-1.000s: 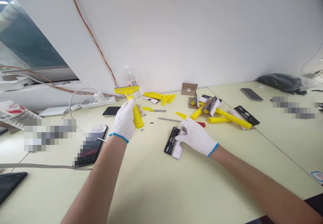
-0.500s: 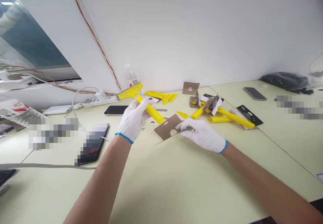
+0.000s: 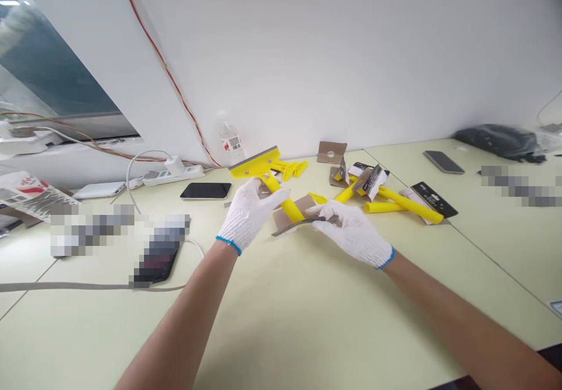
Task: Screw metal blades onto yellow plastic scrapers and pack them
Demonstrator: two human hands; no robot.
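One yellow scraper [image 3: 271,184], its wide flat head bearing two screws and a grey edge, tilts at frame centre; the left hand [image 3: 246,210] has fingers closed around its smooth rounded handle. The right hand [image 3: 356,232] pinches one bent brown card [image 3: 282,219]. Both wear knitted white gloves.

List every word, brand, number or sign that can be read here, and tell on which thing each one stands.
No text can be read with certainty.
Bottle label: red and dark print, too small.
Black card at right: pale print, too small.
Folded card: dark print, too small.
Packet at far left: red marks, blurred.
Held card: no readable print.
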